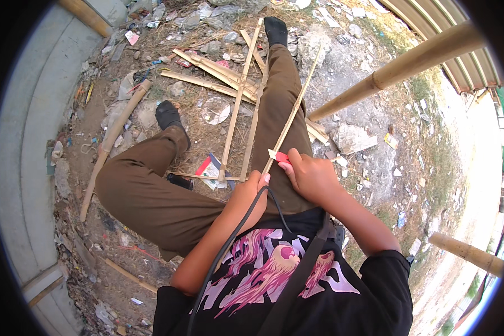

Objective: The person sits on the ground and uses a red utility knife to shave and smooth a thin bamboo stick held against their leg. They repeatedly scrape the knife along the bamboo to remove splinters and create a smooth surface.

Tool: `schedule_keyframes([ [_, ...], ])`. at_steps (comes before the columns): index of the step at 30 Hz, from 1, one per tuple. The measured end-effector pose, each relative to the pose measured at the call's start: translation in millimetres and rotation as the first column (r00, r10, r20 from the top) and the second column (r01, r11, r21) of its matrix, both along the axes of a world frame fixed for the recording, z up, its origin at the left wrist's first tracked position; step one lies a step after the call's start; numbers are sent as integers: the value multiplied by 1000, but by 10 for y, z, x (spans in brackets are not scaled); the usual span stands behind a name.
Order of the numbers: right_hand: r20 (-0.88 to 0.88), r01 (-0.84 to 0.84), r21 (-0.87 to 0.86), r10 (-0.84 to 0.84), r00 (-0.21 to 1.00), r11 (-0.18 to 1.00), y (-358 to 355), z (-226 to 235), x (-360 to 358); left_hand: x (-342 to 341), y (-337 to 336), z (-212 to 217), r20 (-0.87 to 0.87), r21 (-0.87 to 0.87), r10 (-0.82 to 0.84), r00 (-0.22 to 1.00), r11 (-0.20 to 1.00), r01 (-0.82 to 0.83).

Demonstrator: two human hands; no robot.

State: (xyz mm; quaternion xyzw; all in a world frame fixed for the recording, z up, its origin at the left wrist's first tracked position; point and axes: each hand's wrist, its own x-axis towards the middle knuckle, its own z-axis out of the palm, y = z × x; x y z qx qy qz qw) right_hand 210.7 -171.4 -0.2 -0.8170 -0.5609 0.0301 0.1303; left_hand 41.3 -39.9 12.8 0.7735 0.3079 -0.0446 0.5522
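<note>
Hands — left (249,190), right (311,176) — grip a bamboo strip (293,112) and red-handled cutter (280,156).

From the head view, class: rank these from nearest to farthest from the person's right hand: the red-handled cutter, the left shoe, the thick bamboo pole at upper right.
1. red-handled cutter: in the right hand.
2. thick bamboo pole: up and right.
3. left shoe: far left.

Red knife (280,156), pale bamboo strip (292,116) — brown trousers (151,190), black shirt (297,285) with pink print.
</note>
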Motion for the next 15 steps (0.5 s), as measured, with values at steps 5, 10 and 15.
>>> schedule_keyframes([
  [5,23,22,-37,-21,1000,999,47,-59,-52,-50,-4,-64,19,11,4,1000,1000,-4],
  [10,102,89,9,-89,991,996,118,-125,-117,-126,-14,-8,-14,6,10,1000,1000,-10],
  [15,121,112,38,-116,986,993,139,-191,-206,-281,-37,37,-18,55,4,1000,998,-3],
])
